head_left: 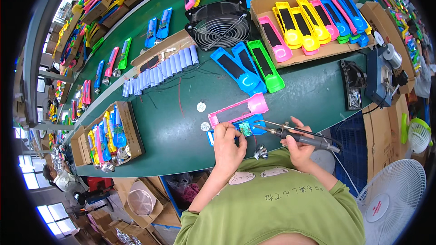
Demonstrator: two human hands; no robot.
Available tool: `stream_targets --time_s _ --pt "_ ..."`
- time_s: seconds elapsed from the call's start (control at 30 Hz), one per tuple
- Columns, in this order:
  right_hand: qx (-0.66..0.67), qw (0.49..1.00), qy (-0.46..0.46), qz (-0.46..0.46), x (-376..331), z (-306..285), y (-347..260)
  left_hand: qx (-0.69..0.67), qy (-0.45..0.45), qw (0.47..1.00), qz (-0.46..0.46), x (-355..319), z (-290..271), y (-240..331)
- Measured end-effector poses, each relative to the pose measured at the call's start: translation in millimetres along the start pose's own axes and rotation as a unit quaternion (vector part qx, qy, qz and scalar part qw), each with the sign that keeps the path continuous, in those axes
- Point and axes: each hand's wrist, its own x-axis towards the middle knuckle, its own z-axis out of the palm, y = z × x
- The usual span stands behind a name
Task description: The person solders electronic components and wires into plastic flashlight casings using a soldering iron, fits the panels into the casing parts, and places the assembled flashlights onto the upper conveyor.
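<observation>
My right hand is wrapped round a black soldering iron with a thin metal tube along it. Its tip points left, over a green circuit board lying in a blue plastic flashlight housing. My left hand is closed, fingertips pinched down at the blue housing's left part; what they hold is hidden. A pink housing half with a dark panel lies just beyond the blue one. Close to the table edge, between my hands, sits a shiny reflector cup.
Blue cylindrical cells stand in a row at the back left. Behind are a black fan and a carton of coloured housings. Another carton is at left. At right are a solder spool and a blue-grey soldering station.
</observation>
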Motion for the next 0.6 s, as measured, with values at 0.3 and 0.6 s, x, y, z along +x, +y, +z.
stream_targets --time_s 0.3,0.6 --pt "-0.005 1.0 -0.009 -0.011 -5.2 2.1 3.0 -0.297 0.079 0.946 -0.108 -25.2 -0.6 -3.5" --pt "-0.002 1.0 -0.024 -0.012 -0.2 3.2 0.0 -0.468 0.157 0.793 -0.357 -76.0 -36.7 -33.2"
